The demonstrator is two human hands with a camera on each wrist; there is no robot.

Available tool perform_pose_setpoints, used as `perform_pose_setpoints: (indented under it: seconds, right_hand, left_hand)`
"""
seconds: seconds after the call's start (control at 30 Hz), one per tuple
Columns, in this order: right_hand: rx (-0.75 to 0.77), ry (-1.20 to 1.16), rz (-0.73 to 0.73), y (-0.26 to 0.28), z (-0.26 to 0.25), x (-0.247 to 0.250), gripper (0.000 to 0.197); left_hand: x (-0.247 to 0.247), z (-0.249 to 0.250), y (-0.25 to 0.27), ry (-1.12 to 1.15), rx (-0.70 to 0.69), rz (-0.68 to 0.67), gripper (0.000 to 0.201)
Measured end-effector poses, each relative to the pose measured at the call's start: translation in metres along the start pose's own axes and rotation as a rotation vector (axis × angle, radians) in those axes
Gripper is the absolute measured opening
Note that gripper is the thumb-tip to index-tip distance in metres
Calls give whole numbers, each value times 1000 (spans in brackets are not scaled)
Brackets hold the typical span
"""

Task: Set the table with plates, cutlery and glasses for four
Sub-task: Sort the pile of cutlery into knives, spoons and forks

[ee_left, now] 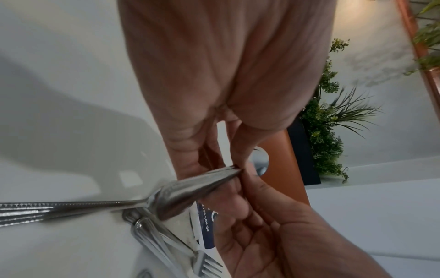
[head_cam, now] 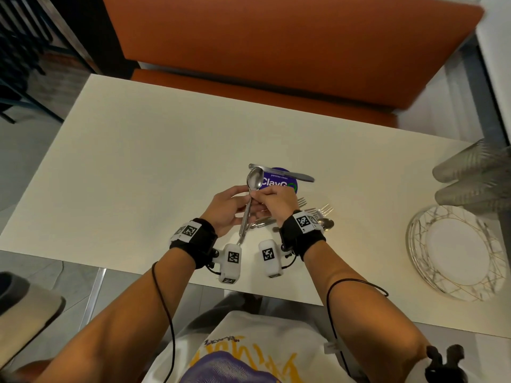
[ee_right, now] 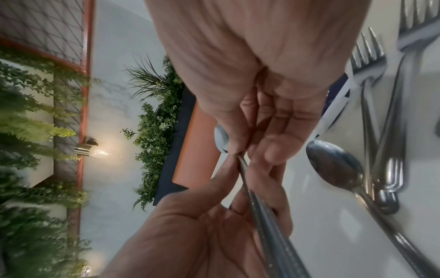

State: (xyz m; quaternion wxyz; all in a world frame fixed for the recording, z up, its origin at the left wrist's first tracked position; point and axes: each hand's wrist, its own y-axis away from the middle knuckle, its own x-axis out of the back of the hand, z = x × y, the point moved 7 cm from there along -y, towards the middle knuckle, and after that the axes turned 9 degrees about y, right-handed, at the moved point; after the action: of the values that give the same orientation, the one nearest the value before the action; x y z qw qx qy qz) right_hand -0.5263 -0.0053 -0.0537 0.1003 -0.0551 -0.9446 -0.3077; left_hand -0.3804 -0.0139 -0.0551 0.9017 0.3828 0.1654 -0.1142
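Note:
Both hands hold one steel spoon (head_cam: 250, 200) up over the middle of the white table (head_cam: 132, 167), bowl pointing away from me. My left hand (head_cam: 235, 203) pinches its handle from the left, and my right hand (head_cam: 266, 197) pinches the neck just under the bowl. In the right wrist view the right hand (ee_right: 250, 146) pinches the spoon (ee_right: 262, 216) above the left palm. In the left wrist view the left hand (ee_left: 221, 161) meets the handle (ee_left: 202, 184). A knife (head_cam: 282, 172) lies across a purple sticker (head_cam: 279, 182). Loose forks (head_cam: 318, 210) and another spoon (head_cam: 326, 223) lie under my right wrist.
A stack of white plates with gold lines (head_cam: 456, 252) sits at the table's right edge, with stacked clear glasses (head_cam: 475, 172) behind it. An orange bench (head_cam: 276, 51) runs along the far side. A chair back (head_cam: 25, 313) stands at my near left.

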Motion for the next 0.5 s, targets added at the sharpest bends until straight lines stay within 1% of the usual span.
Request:
perform_pose_setpoints:
  seconds: [0.03,0.13,0.27,0.4,0.43,0.5]
  right_hand:
    - [10,41,13,-1,-1,1,16]
    - [88,268,86,-7,-7,8,21]
    - [48,320,163,-16,1,22,23]
    - [72,593,215,-22,16,25,10]
    - [62,655,209,-25,23,22,13]
    - [50,790,210,-30,34,17,25]
  left_hand:
    - [1,0,0,-6,-4,3,25]
    - [6,-1,-4,-15,-34,33,26]
    - [22,-2,-9,16,-18,119,27]
    - [40,-5,-11,12,17,197,27]
    - [44,-6,-11,8,23,211,28]
    - [49,-7,-9,0,33,224,29]
